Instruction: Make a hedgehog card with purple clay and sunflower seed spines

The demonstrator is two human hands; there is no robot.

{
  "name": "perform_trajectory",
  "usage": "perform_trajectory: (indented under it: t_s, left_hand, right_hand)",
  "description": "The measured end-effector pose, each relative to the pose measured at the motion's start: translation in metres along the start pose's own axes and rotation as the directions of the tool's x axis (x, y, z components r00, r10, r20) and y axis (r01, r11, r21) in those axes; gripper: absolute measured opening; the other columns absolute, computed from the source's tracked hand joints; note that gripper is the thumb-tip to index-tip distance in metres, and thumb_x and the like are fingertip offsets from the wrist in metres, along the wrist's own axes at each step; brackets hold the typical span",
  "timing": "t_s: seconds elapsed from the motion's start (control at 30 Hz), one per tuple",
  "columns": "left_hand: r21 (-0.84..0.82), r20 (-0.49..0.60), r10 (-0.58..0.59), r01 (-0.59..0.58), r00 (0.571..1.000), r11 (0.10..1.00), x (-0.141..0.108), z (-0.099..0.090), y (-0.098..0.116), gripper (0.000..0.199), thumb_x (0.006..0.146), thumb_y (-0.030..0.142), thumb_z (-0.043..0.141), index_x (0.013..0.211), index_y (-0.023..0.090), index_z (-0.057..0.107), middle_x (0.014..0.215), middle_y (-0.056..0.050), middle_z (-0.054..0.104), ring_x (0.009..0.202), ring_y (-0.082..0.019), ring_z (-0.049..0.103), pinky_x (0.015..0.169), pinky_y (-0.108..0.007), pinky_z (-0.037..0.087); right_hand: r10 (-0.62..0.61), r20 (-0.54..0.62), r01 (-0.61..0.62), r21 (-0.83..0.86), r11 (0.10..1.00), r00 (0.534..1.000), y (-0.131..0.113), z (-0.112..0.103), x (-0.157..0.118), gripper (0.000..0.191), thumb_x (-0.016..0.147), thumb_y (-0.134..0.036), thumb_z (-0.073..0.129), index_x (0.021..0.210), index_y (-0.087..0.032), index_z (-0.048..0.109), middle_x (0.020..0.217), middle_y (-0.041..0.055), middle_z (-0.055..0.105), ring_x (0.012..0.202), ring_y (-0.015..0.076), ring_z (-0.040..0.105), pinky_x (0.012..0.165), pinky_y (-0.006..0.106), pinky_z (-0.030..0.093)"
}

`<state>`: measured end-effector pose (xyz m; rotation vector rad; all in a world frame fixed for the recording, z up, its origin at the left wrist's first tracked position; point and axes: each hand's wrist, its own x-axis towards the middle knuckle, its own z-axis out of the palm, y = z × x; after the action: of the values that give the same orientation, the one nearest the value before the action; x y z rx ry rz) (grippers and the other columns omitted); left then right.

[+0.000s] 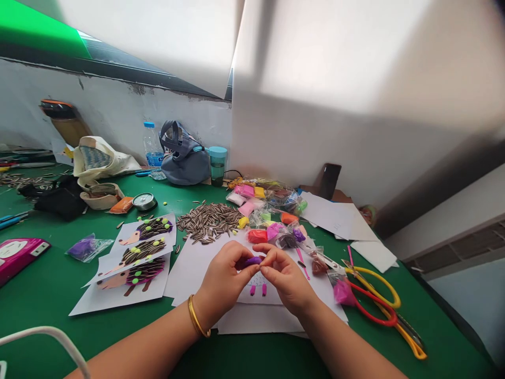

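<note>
My left hand (224, 271), with a gold bangle at the wrist, is closed around a small piece of purple clay (252, 261). Thumb and fingers of my right hand (286, 276) pinch the same piece from the other side. Both hands are above a white sheet of paper (236, 297). Between the wrists, a drawn outline with two small magenta feet (258, 290) shows on the paper; its upper part is hidden by my hands. Beyond them lies a heap of striped sunflower seeds (211, 218). Beside my right hand is a pink clay tool (302, 262).
Finished hedgehog pictures (144, 268) lie at the left, near a bag of purple clay (87, 247). Several packets of coloured clay (258, 236) are spread behind my hands. Yellow-handled scissors (374, 284) and red-handled scissors (371, 305) lie right. A phone (330, 180) leans at the back.
</note>
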<state>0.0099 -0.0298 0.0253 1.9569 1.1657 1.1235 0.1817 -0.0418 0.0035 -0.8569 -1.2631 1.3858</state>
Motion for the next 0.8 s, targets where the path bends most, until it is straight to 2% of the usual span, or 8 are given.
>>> perform_trajectory:
  t_s: [0.13,0.3,0.37,0.43,0.5,0.63,0.7,0.8]
  left_hand:
    - [0.038,0.008,0.032,-0.033,0.999,0.999,0.0,-0.001,0.0,0.007,0.081,0.023,0.069,0.08,0.02,0.062,0.081,-0.001,0.058,0.08,-0.016,0.053,0.069,-0.027,0.044]
    - [-0.162,0.028,-0.158,0.16,0.987,0.974,0.003,0.003,-0.008,0.017,0.079,0.032,0.071,0.085,0.019,0.061,0.083,-0.001,0.059,0.075,-0.015,0.056,0.067,-0.029,0.046]
    - [-0.253,0.068,-0.172,0.184,0.983,0.95,0.004,0.005,-0.01,0.018,0.08,0.032,0.07,0.09,0.019,0.062,0.086,-0.002,0.06,0.076,-0.015,0.058,0.068,-0.029,0.048]
    - [-0.283,0.088,-0.123,0.143,0.988,0.948,0.003,0.007,-0.01,0.016,0.082,0.029,0.068,0.093,0.019,0.063,0.089,-0.002,0.06,0.08,-0.016,0.058,0.07,-0.029,0.048]
    - [-0.25,0.087,-0.04,0.06,0.995,0.966,0.002,0.009,-0.007,0.011,0.083,0.025,0.066,0.093,0.02,0.065,0.09,-0.002,0.06,0.084,-0.016,0.057,0.073,-0.029,0.047]
    - [-0.17,0.085,0.083,-0.067,0.993,0.983,-0.001,0.01,-0.003,0.012,0.085,0.018,0.062,0.095,0.022,0.067,0.092,-0.003,0.058,0.089,-0.015,0.055,0.078,-0.029,0.046]
    - [-0.197,0.06,0.05,-0.037,0.997,0.98,0.0,0.009,-0.004,0.011,0.085,0.019,0.062,0.094,0.022,0.066,0.092,-0.003,0.058,0.089,-0.016,0.056,0.078,-0.029,0.047]
    - [-0.36,0.046,-0.105,0.115,0.993,0.926,0.004,0.008,-0.005,0.009,0.084,0.024,0.064,0.092,0.02,0.063,0.091,-0.002,0.06,0.084,-0.015,0.058,0.074,-0.029,0.048]
  right_hand:
    - [0.003,-0.007,-0.003,-0.034,0.999,1.0,-0.001,0.001,0.0,0.016,0.079,-0.028,0.07,0.076,-0.022,0.056,0.124,0.0038,0.055,0.122,0.0241,0.047,0.101,0.04,0.036]
    - [-0.021,-0.093,0.024,0.026,0.999,0.995,0.0,-0.004,0.004,0.021,0.077,-0.023,0.069,0.092,-0.027,0.054,0.123,0.0015,0.057,0.124,0.0221,0.045,0.105,0.04,0.031]
    - [0.002,-0.088,0.002,0.041,0.999,0.996,0.002,-0.004,0.006,0.028,0.076,-0.021,0.066,0.101,-0.028,0.056,0.123,0.0018,0.057,0.125,0.0224,0.044,0.105,0.041,0.03]
    - [0.053,-0.066,-0.049,0.057,0.997,0.996,0.004,-0.004,0.006,0.03,0.074,-0.016,0.062,0.102,-0.027,0.057,0.121,0.002,0.058,0.122,0.0228,0.047,0.103,0.04,0.033]
    - [0.094,-0.058,-0.089,0.077,0.993,0.994,0.006,-0.002,0.006,0.023,0.072,-0.012,0.058,0.092,-0.024,0.057,0.116,0.0014,0.059,0.114,0.0218,0.051,0.1,0.038,0.036]
    - [0.096,-0.062,-0.087,0.129,0.988,0.993,0.007,0.001,0.006,0.013,0.072,-0.013,0.055,0.081,-0.023,0.053,0.108,0.0005,0.06,0.1,0.0204,0.057,0.092,0.038,0.043]
    - [0.062,-0.052,-0.055,0.125,0.991,0.997,0.007,0.0,0.006,0.016,0.071,-0.014,0.056,0.085,-0.023,0.055,0.111,0.0014,0.061,0.106,0.0216,0.056,0.096,0.04,0.042]
    - [0.006,-0.004,-0.006,0.102,0.995,1.0,0.004,-0.003,0.007,0.039,0.073,-0.02,0.062,0.111,-0.028,0.057,0.124,0.0036,0.059,0.12,0.0237,0.05,0.103,0.042,0.038]
